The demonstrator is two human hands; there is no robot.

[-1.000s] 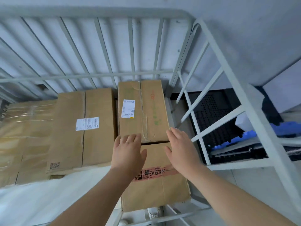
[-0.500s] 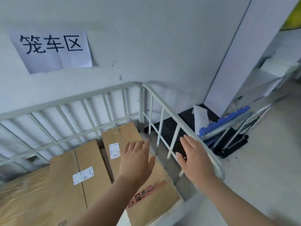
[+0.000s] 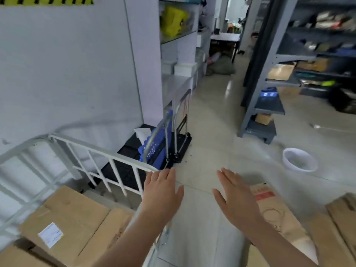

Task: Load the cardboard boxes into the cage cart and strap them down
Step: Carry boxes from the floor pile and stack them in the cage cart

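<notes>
Fingers [image 3: 170,177] straight, together (left hand [image 3: 161,193] beside cage cart rail [image 3: 115,158]), right hand [image 3: 237,197] over floor [image 3: 212,132]

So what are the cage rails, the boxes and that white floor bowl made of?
Rails: probably steel tube painted white, judging by the thin round bars and even, slightly shiny coat.
Boxes: matte brown cardboard, with creased flaps and a paper label.
Bowl: likely plastic, smooth and white, though blur leaves enamel or ceramic possible.

Shelf goods [image 3: 325,18] blur badly; floor boxes [image 3: 342,224] run off frame.
</notes>
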